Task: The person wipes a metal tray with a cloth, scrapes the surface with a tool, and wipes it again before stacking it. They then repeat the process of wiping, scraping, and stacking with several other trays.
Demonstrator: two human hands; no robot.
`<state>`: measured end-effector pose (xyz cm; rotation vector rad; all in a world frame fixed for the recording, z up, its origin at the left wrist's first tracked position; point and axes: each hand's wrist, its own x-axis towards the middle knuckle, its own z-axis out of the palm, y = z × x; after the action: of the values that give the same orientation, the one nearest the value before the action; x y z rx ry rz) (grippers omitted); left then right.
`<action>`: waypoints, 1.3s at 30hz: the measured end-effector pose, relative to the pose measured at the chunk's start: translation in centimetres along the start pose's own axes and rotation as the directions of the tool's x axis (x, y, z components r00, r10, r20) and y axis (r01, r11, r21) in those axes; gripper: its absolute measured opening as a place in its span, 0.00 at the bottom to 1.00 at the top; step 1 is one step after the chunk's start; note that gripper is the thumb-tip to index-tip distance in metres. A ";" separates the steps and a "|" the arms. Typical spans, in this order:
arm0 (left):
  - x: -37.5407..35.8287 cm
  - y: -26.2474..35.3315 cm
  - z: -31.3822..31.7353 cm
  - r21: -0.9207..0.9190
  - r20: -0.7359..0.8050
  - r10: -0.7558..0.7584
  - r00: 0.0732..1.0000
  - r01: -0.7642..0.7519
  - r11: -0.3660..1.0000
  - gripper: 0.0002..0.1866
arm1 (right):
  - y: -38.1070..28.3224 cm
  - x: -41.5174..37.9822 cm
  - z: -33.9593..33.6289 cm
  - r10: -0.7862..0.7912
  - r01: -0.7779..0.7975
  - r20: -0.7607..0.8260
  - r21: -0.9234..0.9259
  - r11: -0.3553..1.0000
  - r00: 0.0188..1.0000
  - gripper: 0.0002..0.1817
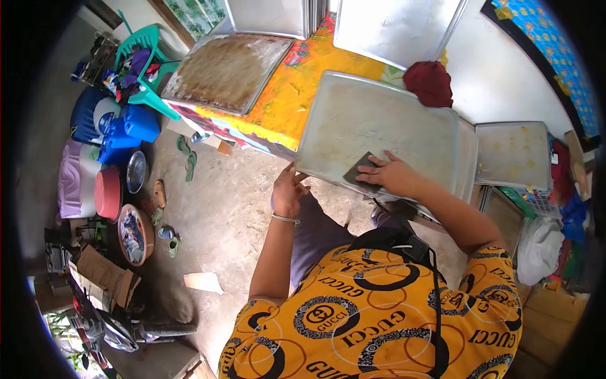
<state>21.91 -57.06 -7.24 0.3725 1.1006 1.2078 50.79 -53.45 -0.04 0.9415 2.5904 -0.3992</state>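
A large metal baking tray [379,114] lies before me, its near edge overhanging the table. My left hand [289,189] is at the tray's near left corner, fingers closed about the rim; part of the grip is hidden. On the tray's near part, my right hand [396,177] presses down on a dark grey piece of sandpaper [361,170], with the fingers spread over it. The tray's surface looks dull grey with faint smudges. Just past its far right corner sits a dark red cloth [429,83].
Left on the table's yellow cloth [284,95] is a brown-stained tray [230,72]. More trays [398,28] lean upright at the back; a smaller tray [512,151] rests at right on a crate. A green chair [148,98], basins [136,234] and slippers [189,165] are on the left.
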 end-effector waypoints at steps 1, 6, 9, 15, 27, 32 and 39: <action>0.4 -0.3 0.0 0.021 0.001 0.011 1.000 -0.011 1.000 0.23 | -0.2 1.3 0.8 -0.054 0.049 -0.133 -0.042 0.998 0.990 0.25; -0.8 -1.0 0.4 0.148 -0.031 0.034 0.999 -0.029 0.989 0.22 | 0.9 9.6 -1.4 0.083 -0.045 -0.429 0.100 0.994 0.899 0.20; -2.9 -1.6 1.6 0.058 -0.043 -0.036 0.998 0.039 0.998 0.21 | 3.0 12.4 -2.9 0.229 -0.185 -0.478 0.138 0.973 0.848 0.20; -4.8 -2.2 1.6 -0.171 0.049 -0.127 0.991 0.133 0.976 0.28 | -7.4 6.1 -0.6 0.136 -0.137 -0.125 0.003 0.991 0.983 0.25; -5.2 -2.6 1.5 -0.125 0.081 -0.128 0.988 0.138 0.983 0.25 | 0.9 13.8 -3.5 0.267 -0.289 -0.342 -0.012 0.957 0.901 0.15; -5.2 -2.9 0.9 -0.109 0.087 -0.160 0.983 0.169 0.979 0.24 | -0.5 13.9 -3.5 0.215 -0.214 -0.343 0.042 0.976 0.915 0.14; -4.8 -3.0 0.9 -0.091 0.078 -0.225 0.971 0.232 0.969 0.19 | -7.0 10.0 -1.3 0.123 -0.114 -0.385 0.046 0.992 0.915 0.15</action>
<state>24.51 -62.10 -6.74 0.2015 0.9923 1.0337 38.74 -52.56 -2.03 1.2928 2.8596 -0.2259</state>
